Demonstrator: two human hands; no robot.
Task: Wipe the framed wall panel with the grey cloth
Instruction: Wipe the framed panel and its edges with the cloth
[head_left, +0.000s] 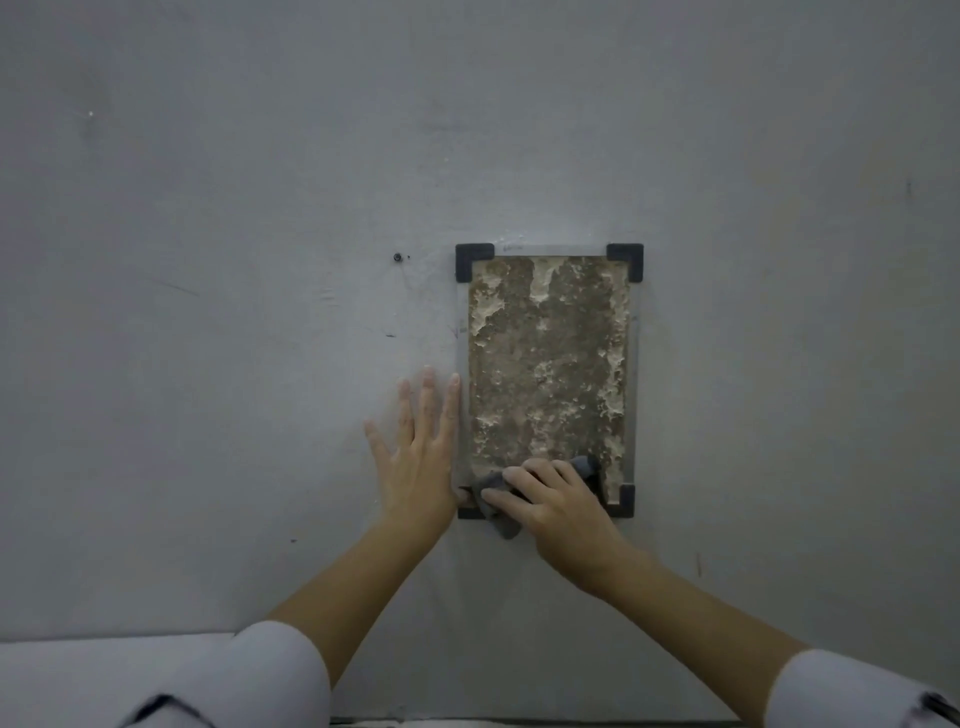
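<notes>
The framed wall panel (548, 364) hangs upright on a grey wall: a rough brown and cream slab behind a clear sheet with black corner brackets. My right hand (558, 506) presses the crumpled grey cloth (496, 491) against the panel's bottom edge, covering its lower left corner. The cloth shows on both sides of my fingers and hangs a little below the frame. My left hand (418, 452) lies flat on the wall with fingers spread, right beside the panel's left edge.
The grey wall (208, 312) fills the view and has scuffs and a small dark screw hole (397, 257) left of the panel's top. A pale ledge (104, 670) runs along the bottom left. Both white sleeves show at the bottom.
</notes>
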